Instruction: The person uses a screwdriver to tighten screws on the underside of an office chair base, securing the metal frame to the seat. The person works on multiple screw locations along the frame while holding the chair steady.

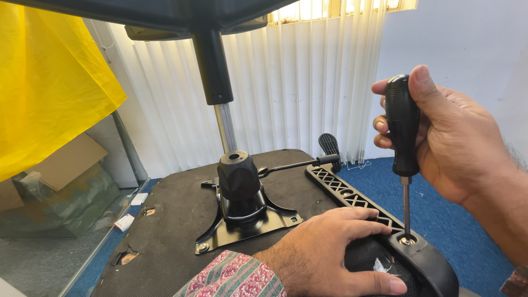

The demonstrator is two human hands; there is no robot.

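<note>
An upturned chair seat (pixel 181 214) lies before me, its dark fabric underside facing up. A black metal mechanism plate (pixel 242 223) with a black hub (pixel 238 176) and a side lever (pixel 297 164) is fixed at its middle. My right hand (pixel 451 140) grips a black-handled screwdriver (pixel 402 129) held upright, its tip in a screw (pixel 407 240) on the black plastic armrest bracket (pixel 357 201). My left hand (pixel 330 253), palm down, presses on the seat edge next to that bracket.
Another chair's gas column (pixel 217 82) and seat hang overhead at the back. White vertical blinds (pixel 308 88) cover the far wall. A yellow sheet (pixel 49 82) and cardboard (pixel 66 162) behind glass stand on the left. Blue carpet (pixel 451 209) lies to the right.
</note>
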